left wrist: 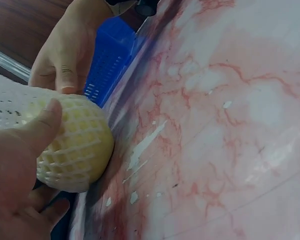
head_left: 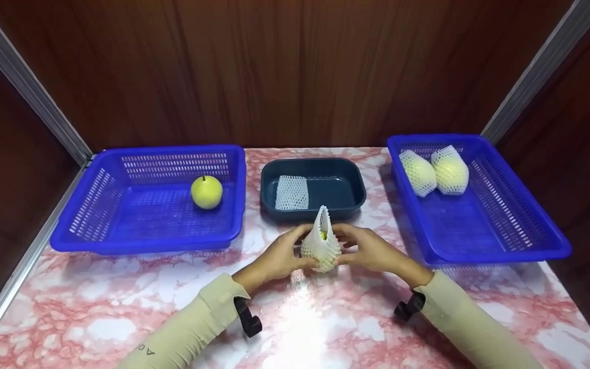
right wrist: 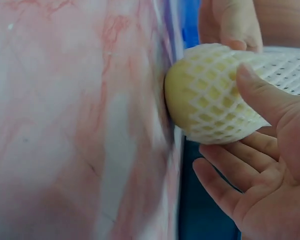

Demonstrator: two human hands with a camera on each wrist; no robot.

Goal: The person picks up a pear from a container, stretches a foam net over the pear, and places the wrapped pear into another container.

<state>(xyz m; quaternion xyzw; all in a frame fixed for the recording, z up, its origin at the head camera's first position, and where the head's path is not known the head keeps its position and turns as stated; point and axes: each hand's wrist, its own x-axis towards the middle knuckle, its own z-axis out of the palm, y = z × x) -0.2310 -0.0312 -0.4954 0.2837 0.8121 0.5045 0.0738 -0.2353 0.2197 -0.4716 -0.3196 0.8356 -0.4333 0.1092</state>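
A yellow pear in a white foam net sleeve (head_left: 320, 252) stands upright on the table in front of the dark tray, between both hands. My left hand (head_left: 280, 257) grips its left side, thumb toward me. On the opposite side my right hand (head_left: 373, 249) holds it, its thumb pressed on the mesh in the right wrist view. The net's free end rises to a narrow point above the pear, with a slit showing yellow inside. In the left wrist view, the bare bottom of the pear (left wrist: 104, 152) sticks out of the net, close against the tabletop.
A blue basket (head_left: 146, 246) at left contains one bare pear (head_left: 206, 192). The dark tray (head_left: 336, 192) at centre back contains a flat foam net (head_left: 292, 193). In the right blue basket (head_left: 500, 256) lie two netted pears (head_left: 450, 171). Wooden panels (head_left: 295, 72) enclose the table.
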